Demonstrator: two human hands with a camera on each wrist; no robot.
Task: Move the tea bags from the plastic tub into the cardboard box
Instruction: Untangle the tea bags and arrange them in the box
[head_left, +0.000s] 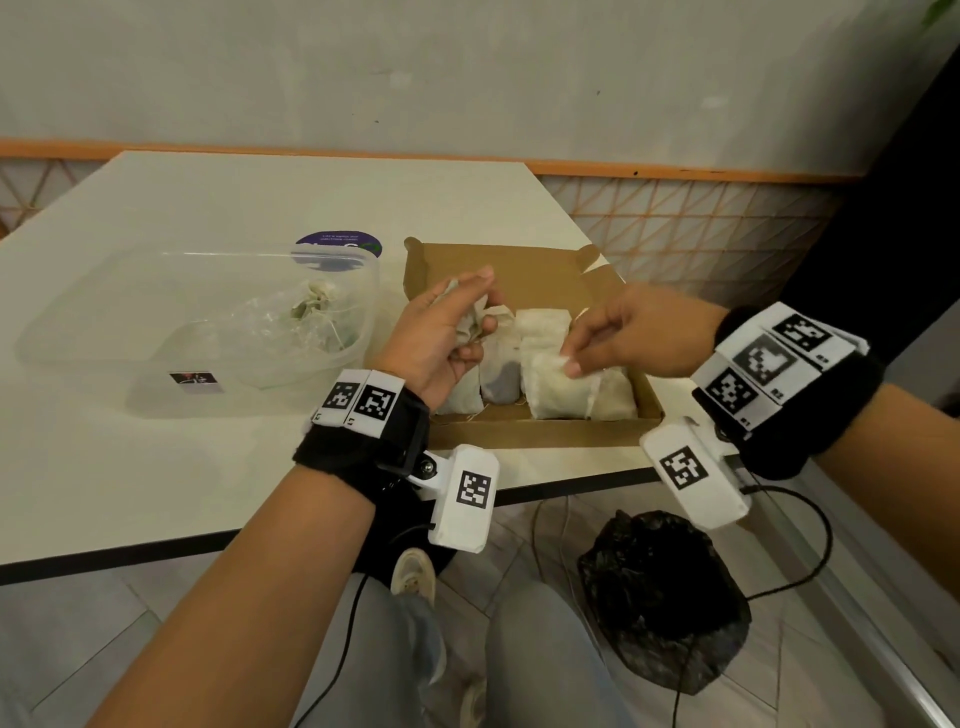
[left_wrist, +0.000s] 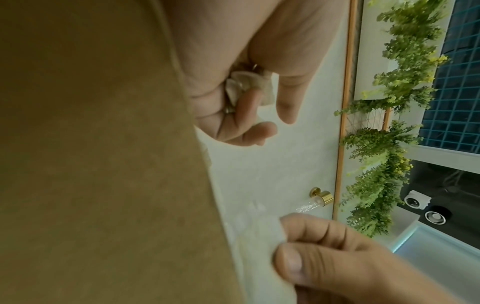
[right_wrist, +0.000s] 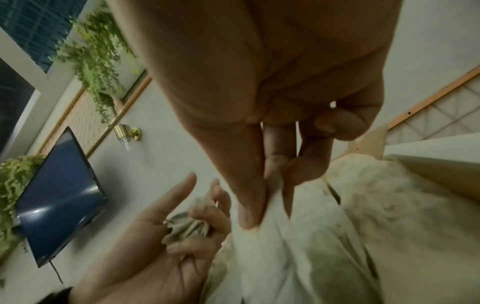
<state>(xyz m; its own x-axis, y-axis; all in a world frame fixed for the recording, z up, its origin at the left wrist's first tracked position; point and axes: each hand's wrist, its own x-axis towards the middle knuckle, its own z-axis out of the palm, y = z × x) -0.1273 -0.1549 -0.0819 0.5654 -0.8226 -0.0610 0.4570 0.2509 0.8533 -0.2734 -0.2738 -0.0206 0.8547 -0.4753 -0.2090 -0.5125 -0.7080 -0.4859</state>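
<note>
A shallow cardboard box (head_left: 540, 434) lies at the table's near right, with several pale tea bags (head_left: 571, 395) packed in it. Over its left side my left hand (head_left: 441, 338) holds a crumpled tea bag (head_left: 470, 325) in curled fingers; the same crumpled tea bag (right_wrist: 188, 228) shows in the right wrist view and, as a small wad (left_wrist: 241, 84), in the left wrist view. My right hand (head_left: 623, 338) pinches the corner of a tea bag (head_left: 558, 364) lying in the box, thumb against fingers (right_wrist: 252, 205). The clear plastic tub (head_left: 104, 332) stands to the left with a few tea bags (head_left: 311, 306) still inside.
A purple round sticker (head_left: 338, 245) lies on the table behind the tub. The table's near edge (head_left: 156, 545) runs just below the box. On the floor under it sit a black plastic bag (head_left: 665, 597), cables and my shoe (head_left: 413, 577).
</note>
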